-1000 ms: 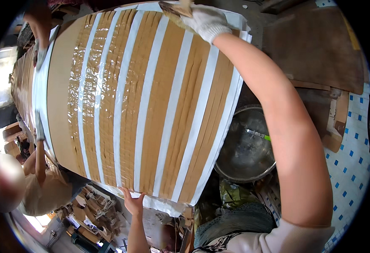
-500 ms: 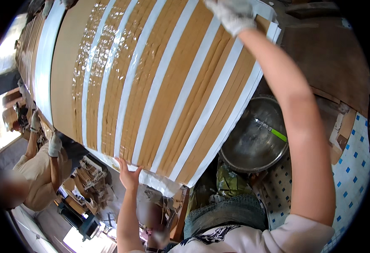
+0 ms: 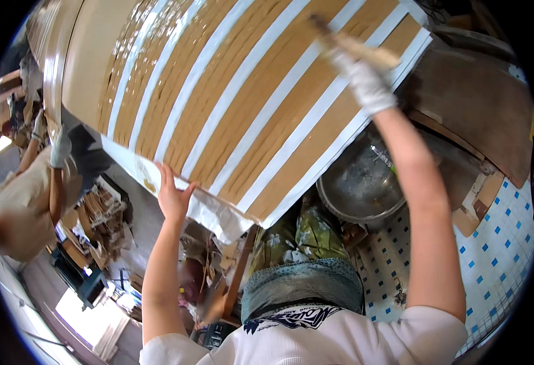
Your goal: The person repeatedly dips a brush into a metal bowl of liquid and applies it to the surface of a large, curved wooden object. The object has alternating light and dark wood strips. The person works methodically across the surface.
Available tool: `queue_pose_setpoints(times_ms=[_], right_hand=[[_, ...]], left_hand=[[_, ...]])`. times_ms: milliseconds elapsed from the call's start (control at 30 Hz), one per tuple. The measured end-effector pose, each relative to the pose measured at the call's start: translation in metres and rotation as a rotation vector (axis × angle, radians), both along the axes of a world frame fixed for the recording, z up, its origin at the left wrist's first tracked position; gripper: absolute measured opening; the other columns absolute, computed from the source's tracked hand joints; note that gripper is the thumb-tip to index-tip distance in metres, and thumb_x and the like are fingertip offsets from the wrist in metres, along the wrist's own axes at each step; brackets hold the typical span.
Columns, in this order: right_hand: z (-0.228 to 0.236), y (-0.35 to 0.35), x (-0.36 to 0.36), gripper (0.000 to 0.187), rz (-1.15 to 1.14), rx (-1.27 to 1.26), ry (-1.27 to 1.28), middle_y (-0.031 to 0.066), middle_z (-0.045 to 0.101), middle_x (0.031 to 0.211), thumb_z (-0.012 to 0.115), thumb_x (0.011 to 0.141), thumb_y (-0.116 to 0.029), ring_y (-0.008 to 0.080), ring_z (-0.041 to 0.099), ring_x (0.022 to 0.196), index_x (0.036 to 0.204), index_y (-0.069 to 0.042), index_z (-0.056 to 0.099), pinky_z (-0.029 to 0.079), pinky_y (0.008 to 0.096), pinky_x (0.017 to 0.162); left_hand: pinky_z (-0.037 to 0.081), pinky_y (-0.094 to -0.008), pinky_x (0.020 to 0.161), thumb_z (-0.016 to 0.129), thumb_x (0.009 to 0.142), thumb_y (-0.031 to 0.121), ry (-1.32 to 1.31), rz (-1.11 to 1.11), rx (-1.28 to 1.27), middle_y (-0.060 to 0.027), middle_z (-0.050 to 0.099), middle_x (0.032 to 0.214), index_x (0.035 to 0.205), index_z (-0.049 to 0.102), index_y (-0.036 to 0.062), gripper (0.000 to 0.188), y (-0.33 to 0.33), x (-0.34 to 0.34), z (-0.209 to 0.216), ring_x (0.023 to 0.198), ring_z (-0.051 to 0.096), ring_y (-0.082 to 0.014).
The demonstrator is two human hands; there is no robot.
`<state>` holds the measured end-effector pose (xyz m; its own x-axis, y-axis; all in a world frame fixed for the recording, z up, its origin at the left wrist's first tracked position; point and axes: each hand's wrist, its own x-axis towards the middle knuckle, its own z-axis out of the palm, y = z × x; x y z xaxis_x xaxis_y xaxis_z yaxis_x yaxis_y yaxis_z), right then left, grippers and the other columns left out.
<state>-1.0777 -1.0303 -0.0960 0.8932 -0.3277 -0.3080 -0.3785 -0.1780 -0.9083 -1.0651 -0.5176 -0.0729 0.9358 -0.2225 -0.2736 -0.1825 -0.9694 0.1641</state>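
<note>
Brown board (image 3: 230, 91) with white strips fills 12 o'clock, tilted. Left hand (image 3: 171, 196), bare, fingers spread, props its lower edge at 9 o'clock to steady it; right hand (image 3: 364, 82), gloved, grips a brush (image 3: 355, 45) against the surface at 1 o'clock. Metal basin (image 3: 361, 185) sits below.
</note>
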Motion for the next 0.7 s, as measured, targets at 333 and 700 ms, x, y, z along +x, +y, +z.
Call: queue_pose_setpoints(times_ms=[333,700], right_hand=[[0.004,0.249,-0.090,0.041,0.289,-1.172,0.042,0.0090,0.064,0.110,0.049,0.093,-0.021,0.0259,0.066,0.083,0.134,-0.015,0.051,0.055,0.0398,0.065],[-0.017,0.187,-0.108,0.045,0.058,-0.632,0.100,0.0096,0.067,0.104,0.057,0.091,-0.050,0.0257,0.065,0.096,0.119,-0.016,0.062,0.053,0.0363,0.076]], left_hand=[[0.054,-0.0375,0.087,0.086,0.065,0.043,-0.107,-0.062,-0.043,-0.0246,0.029,0.154,0.144,0.036,-0.0052,0.105,0.012,-0.007,-0.006,0.120,0.057,-0.0358],[0.055,-0.0386,0.086,0.085,0.064,0.052,0.113,-0.065,0.098,-0.0284,0.020,0.157,0.146,0.027,-0.0096,0.117,-0.002,0.007,0.020,0.112,0.062,-0.0369]])
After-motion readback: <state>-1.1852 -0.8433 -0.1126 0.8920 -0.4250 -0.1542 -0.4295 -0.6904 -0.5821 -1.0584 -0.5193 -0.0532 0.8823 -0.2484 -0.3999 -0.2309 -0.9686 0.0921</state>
